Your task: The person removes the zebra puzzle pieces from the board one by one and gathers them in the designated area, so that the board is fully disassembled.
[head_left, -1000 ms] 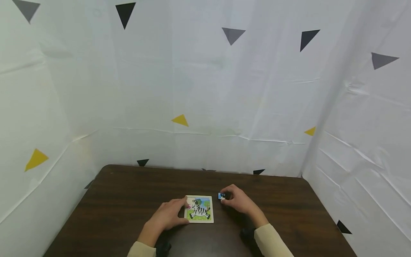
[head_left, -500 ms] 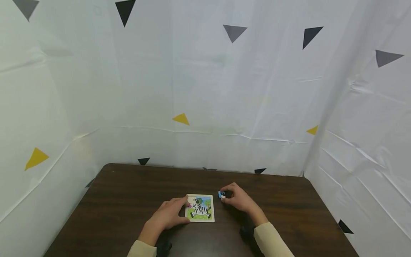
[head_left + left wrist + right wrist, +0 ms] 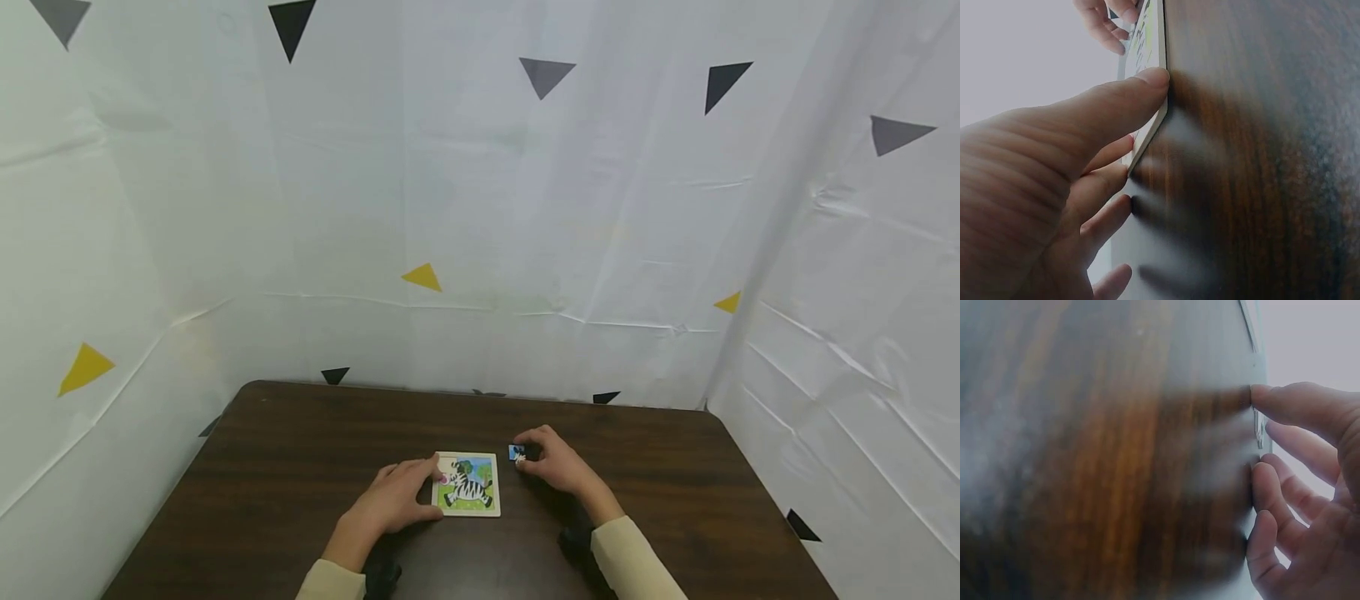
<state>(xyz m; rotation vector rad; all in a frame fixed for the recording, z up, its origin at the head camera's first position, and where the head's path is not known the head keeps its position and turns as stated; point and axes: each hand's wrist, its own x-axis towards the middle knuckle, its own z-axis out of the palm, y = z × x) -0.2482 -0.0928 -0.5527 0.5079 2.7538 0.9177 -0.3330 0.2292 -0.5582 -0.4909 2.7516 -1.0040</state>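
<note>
A square wooden jigsaw puzzle with a running zebra picture and a pale frame lies flat on the table. My left hand holds it at its left side, thumb on the near edge and a fingertip over the far left part. In the left wrist view, the thumb presses the puzzle's edge. To the right, my right hand pinches a small blue, black and white puzzle piece between thumb and finger, low at the tabletop. The right wrist view shows only that piece's thin edge.
The dark brown wooden table has rounded far corners. White sheeting with grey, black and yellow triangles hangs close behind the table and along both sides.
Both hands keep nearly the same place, the left at the puzzle and the right at the small piece. The piece turns slightly in the right fingers. The head view shifts a little.
</note>
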